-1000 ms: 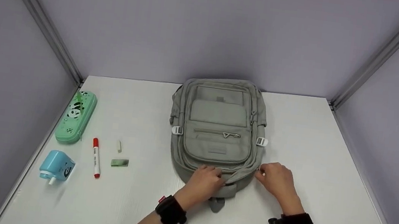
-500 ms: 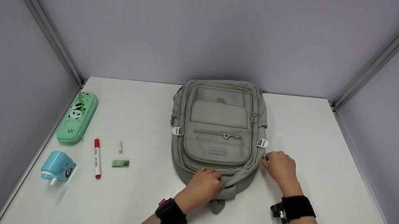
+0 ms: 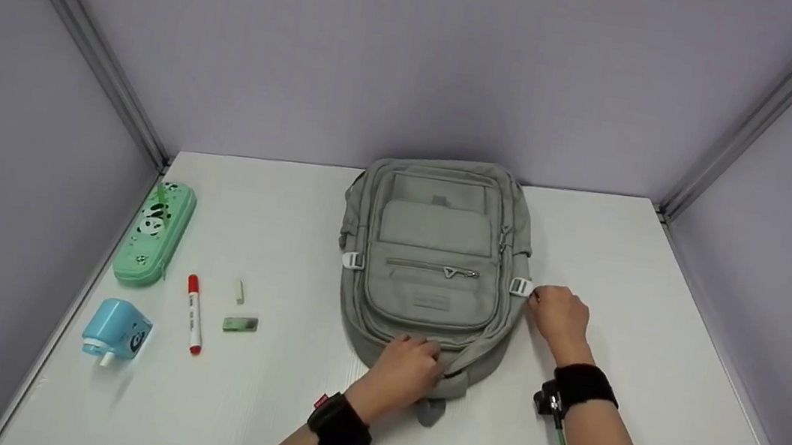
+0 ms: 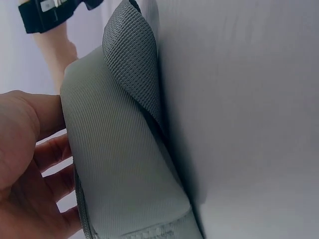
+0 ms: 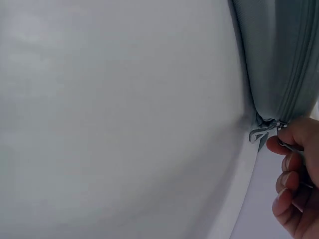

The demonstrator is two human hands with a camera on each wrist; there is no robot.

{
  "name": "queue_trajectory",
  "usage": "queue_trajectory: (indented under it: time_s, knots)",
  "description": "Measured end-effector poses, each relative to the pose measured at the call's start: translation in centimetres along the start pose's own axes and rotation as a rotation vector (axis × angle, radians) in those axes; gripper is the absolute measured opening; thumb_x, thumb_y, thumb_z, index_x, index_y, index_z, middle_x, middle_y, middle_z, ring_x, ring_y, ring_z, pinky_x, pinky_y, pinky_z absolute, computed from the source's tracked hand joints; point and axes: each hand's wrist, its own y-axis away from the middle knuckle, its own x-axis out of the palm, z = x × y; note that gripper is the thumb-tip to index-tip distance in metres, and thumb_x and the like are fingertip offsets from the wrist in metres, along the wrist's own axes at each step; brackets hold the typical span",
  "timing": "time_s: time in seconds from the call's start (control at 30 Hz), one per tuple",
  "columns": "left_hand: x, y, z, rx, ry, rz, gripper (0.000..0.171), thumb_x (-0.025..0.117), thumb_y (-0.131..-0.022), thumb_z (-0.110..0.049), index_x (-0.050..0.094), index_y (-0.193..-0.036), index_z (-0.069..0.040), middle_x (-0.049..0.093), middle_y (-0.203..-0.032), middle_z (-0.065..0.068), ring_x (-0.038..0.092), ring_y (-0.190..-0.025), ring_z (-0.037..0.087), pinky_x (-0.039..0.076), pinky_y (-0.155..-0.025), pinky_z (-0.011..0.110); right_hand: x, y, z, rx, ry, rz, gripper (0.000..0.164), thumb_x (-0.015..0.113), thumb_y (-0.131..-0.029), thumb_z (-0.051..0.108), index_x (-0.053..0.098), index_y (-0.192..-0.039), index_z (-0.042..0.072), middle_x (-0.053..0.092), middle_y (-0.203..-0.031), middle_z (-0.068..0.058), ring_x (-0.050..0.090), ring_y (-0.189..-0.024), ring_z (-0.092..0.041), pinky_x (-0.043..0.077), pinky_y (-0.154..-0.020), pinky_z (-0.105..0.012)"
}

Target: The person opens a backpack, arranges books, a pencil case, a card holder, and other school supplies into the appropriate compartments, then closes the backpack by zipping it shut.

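A grey-green backpack (image 3: 433, 287) lies front side up on the white table, its top end toward me. At that end my left hand (image 3: 405, 367) grips the fabric, with thumb and fingers along the edge in the left wrist view (image 4: 35, 149). On the bag's right side, beside the white buckle (image 3: 521, 287), is my right hand (image 3: 560, 314). The right wrist view shows its thumb and forefinger pinching a metal zipper pull (image 5: 289, 145) at the end of the zipper track (image 5: 297, 79). Another pull (image 5: 259, 133) hangs close by.
At the left of the table (image 3: 281, 420) lie a green panda pencil case (image 3: 154, 234), a light blue panda-printed container (image 3: 117, 330), a red-capped marker (image 3: 194, 315), a small pale stick-like piece (image 3: 239, 292) and a green block (image 3: 240, 324). Grey panels (image 3: 416, 59) enclose the table.
My right hand has slid away from me along the bag's right side, up to the white buckle, with the zipper pull. The left hand keeps its grip at the top end.
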Motion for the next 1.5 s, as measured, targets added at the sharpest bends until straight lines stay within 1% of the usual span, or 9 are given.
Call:
queue_trajectory:
  time_s: [0.13, 0.3, 0.5, 0.7, 0.9, 1.1, 1.2, 1.37, 1.5]
  knots:
    - [0.0, 0.1, -0.1, -0.012, 0.021, -0.003, 0.017, 0.068, -0.090, -0.021, 0.073, -0.074, -0.020, 0.062, -0.082, -0.005, 0.060, -0.075, 0.017, 0.047, -0.066, 0.033, 0.6, -0.7, -0.4, 0.032, 0.033, -0.006, 0.024, 0.062, -0.091, 0.011, 0.066, -0.070, 0.001, 0.065, -0.070, -0.019, 0.062, -0.058, -0.038, 0.046, -0.048, -0.051]
    - [-0.6, 0.4, -0.1, -0.028, 0.062, 0.051, 0.025, 0.067, -0.088, -0.016, 0.065, -0.064, -0.018, 0.060, -0.080, -0.005, 0.059, -0.076, 0.017, 0.045, -0.070, 0.034, 1.0, -1.6, -0.6, 0.033, 0.070, -0.007, 0.021, 0.059, -0.093, 0.008, 0.070, -0.078, 0.000, 0.067, -0.074, -0.020, 0.063, -0.063, -0.041, 0.047, -0.049, -0.053]
    - [-1.4, 0.5, 0.1, -0.016, 0.104, 0.107, 0.025, 0.069, -0.083, -0.013, 0.059, -0.060, -0.019, 0.057, -0.078, -0.007, 0.056, -0.077, 0.015, 0.042, -0.073, 0.033, 1.4, -2.3, -0.5, 0.024, 0.081, -0.039, 0.024, 0.056, -0.094, 0.007, 0.068, -0.076, -0.002, 0.065, -0.072, -0.022, 0.062, -0.062, -0.043, 0.047, -0.048, -0.054]
    - [-1.5, 0.6, 0.2, 0.024, 0.071, 0.089, 0.024, 0.069, -0.081, -0.014, 0.060, -0.060, -0.019, 0.057, -0.078, -0.007, 0.055, -0.080, 0.015, 0.042, -0.076, 0.034, 1.7, -2.4, -0.4, 0.029, 0.089, -0.025, 0.026, 0.055, -0.095, 0.007, 0.068, -0.073, -0.003, 0.064, -0.069, -0.020, 0.062, -0.058, -0.039, 0.048, -0.047, -0.051]
    - [-1.4, 0.7, 0.2, 0.018, 0.091, 0.087, 0.019, 0.069, -0.084, -0.014, 0.064, -0.066, -0.018, 0.058, -0.083, -0.006, 0.056, -0.081, 0.016, 0.044, -0.077, 0.035, 1.5, -2.3, -0.4, 0.037, 0.068, 0.008, 0.024, 0.054, -0.097, 0.008, 0.069, -0.083, -0.004, 0.066, -0.078, -0.021, 0.065, -0.067, -0.040, 0.050, -0.052, -0.052]
    - [-1.3, 0.6, 0.1, 0.005, 0.073, 0.110, 0.012, 0.065, -0.088, -0.016, 0.074, -0.080, -0.016, 0.063, -0.111, -0.003, 0.062, -0.090, 0.019, 0.047, -0.080, 0.037, 0.6, -2.6, 0.0, 0.047, 0.013, 0.023, 0.022, 0.055, -0.098, 0.011, 0.072, -0.099, -0.003, 0.067, -0.090, -0.019, 0.065, -0.082, -0.038, 0.052, -0.063, -0.052]
    - [-1.3, 0.6, 0.1, 0.002, 0.071, 0.112, 0.012, 0.066, -0.088, -0.017, 0.075, -0.081, -0.016, 0.064, -0.115, -0.003, 0.062, -0.096, 0.018, 0.046, -0.082, 0.037, 0.1, -2.9, 0.2, 0.066, -0.058, 0.015, 0.024, 0.054, -0.098, 0.008, 0.068, -0.112, -0.005, 0.066, -0.101, -0.022, 0.064, -0.092, -0.041, 0.052, -0.072, -0.053]
    - [-1.3, 0.5, 0.1, -0.003, 0.094, 0.116, 0.011, 0.066, -0.087, -0.015, 0.076, -0.085, -0.016, 0.066, -0.114, -0.003, 0.061, -0.099, 0.015, 0.046, -0.083, 0.037, -0.8, -3.5, 1.4, 0.058, -0.183, -0.107, 0.025, 0.050, -0.099, 0.002, 0.064, -0.117, -0.006, 0.064, -0.106, -0.024, 0.062, -0.098, -0.041, 0.050, -0.078, -0.052]
    - [-1.3, 0.4, 0.1, -0.018, 0.102, 0.129, 0.012, 0.065, -0.087, -0.015, 0.077, -0.088, -0.015, 0.067, -0.114, -0.004, 0.061, -0.099, 0.016, 0.046, -0.083, 0.037, -1.2, -4.0, 2.8, -0.041, -0.256, -0.168, 0.024, 0.052, -0.099, 0.002, 0.063, -0.119, -0.006, 0.063, -0.111, -0.022, 0.061, -0.105, -0.038, 0.048, -0.086, -0.049]
